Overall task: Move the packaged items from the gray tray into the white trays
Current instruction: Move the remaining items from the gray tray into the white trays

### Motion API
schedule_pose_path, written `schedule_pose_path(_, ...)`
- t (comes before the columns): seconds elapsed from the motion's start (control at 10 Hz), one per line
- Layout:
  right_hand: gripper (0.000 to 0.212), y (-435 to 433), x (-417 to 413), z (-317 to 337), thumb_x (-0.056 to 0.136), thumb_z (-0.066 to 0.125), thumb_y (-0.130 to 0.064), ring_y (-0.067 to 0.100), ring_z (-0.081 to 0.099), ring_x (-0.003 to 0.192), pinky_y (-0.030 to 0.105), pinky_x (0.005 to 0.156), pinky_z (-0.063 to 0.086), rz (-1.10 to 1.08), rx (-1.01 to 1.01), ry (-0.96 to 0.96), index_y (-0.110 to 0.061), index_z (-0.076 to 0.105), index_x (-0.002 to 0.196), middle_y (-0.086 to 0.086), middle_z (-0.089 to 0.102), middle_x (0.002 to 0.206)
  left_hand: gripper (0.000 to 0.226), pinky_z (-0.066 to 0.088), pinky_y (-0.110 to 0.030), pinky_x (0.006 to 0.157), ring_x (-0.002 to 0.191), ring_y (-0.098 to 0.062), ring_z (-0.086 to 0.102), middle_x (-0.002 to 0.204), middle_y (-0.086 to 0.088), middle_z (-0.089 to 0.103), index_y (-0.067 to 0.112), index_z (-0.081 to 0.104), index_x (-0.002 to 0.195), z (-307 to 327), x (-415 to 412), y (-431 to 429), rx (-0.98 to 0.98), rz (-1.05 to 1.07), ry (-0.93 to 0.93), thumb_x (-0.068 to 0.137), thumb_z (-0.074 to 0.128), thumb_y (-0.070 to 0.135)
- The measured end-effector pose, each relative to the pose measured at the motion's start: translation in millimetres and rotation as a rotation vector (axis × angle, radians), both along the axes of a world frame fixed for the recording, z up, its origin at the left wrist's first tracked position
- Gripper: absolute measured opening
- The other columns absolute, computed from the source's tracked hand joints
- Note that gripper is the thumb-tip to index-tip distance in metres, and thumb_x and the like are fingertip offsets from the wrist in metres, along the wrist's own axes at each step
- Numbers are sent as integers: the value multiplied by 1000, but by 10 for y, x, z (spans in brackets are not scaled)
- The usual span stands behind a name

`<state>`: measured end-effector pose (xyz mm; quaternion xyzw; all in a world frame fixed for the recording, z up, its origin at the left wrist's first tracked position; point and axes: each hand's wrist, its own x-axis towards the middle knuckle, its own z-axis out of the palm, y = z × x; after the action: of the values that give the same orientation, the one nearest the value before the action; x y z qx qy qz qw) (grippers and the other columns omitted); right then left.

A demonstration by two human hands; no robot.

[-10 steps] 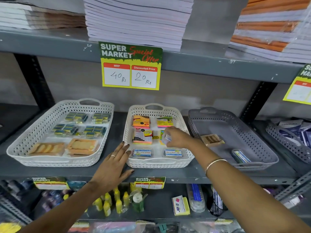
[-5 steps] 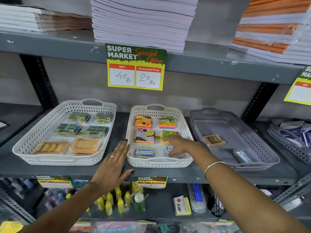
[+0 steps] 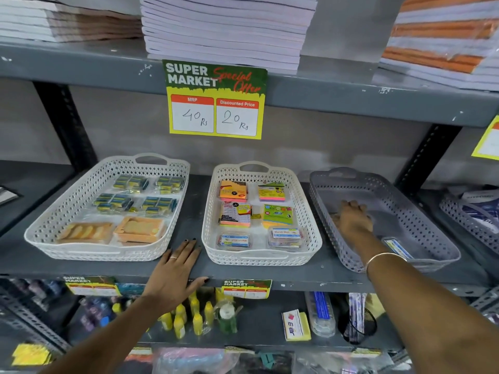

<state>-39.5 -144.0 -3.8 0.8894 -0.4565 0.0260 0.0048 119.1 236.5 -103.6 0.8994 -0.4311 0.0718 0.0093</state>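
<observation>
The gray tray (image 3: 421,214) stands on the right of the shelf. My right hand (image 3: 352,221) reaches into it and lies over a tan packet (image 3: 334,217), which it mostly hides; whether the fingers grip it does not show. A clear box with a blue and white label (image 3: 397,248) lies near the gray tray's front. The middle white tray (image 3: 259,261) holds sticky-note packs and two clear labelled boxes (image 3: 285,237). The left white tray (image 3: 102,256) holds dark packets and tan packets. My left hand (image 3: 175,273) rests flat on the shelf edge between the white trays.
A yellow and green price sign (image 3: 214,99) hangs from the upper shelf, below stacks of notebooks (image 3: 224,31). Another gray basket (image 3: 469,220) with packets stands at the far right. The shelf below carries yellow bottles (image 3: 186,317) and other stationery.
My right hand has let go of a clear box in the middle white tray and moved right into the gray tray, onto the tan packet. My left hand stayed in place.
</observation>
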Motion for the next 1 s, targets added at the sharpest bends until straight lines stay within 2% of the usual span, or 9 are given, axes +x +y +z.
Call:
schedule_pose_path(0.1,50,-167,-26,-159,96,35,-10,36,33,137,50,112,34,51,83,142,-16,33,146,14,35,150,81,19,-36,101,123,-25,50,135,-9,53,10,47,131,0,-11,-2,-6,7,14,87,10,67)
schedule_pose_path(0.2,48,-197,-8,-220,97,34,-11,36,33,139,49,114,33,75,78,184,-18,35,145,13,35,152,82,19,-37,101,123,-25,49,135,-10,52,10,46,132,4,-19,0,-14,11,29,87,10,68)
schedule_pose_path(0.5,54,-247,0,-280,90,52,-5,35,34,133,49,108,41,101,-6,270,-14,38,142,12,36,141,83,19,-37,102,124,-25,48,136,-9,51,11,45,133,-33,-29,-7,-38,17,39,86,7,69)
schedule_pose_path(0.7,62,-234,-3,-287,91,50,-5,35,31,135,47,109,39,83,-45,309,-17,26,146,13,32,147,83,19,-37,102,124,-25,49,136,-9,52,11,46,132,-53,-16,-13,-48,21,42,87,8,68)
schedule_pose_path(0.8,67,-239,-36,-271,91,48,-5,35,35,136,48,113,33,70,-42,337,-19,19,150,13,36,150,82,19,-37,102,124,-25,48,136,-9,52,11,46,132,-59,-20,-14,-44,23,46,86,9,68)
schedule_pose_path(0.9,61,-198,-53,-206,92,47,-9,33,38,137,51,118,20,61,-87,368,-18,23,148,13,42,147,82,19,-38,103,124,-25,48,136,-9,52,11,46,132,-40,-24,-13,-40,26,55,86,9,68)
schedule_pose_path(1.0,51,-157,-51,-133,95,43,-16,34,36,138,53,119,14,22,-111,346,-15,30,144,15,43,146,82,19,-37,102,124,-25,48,136,-9,52,11,46,132,-24,-30,-15,-51,22,51,86,8,68)
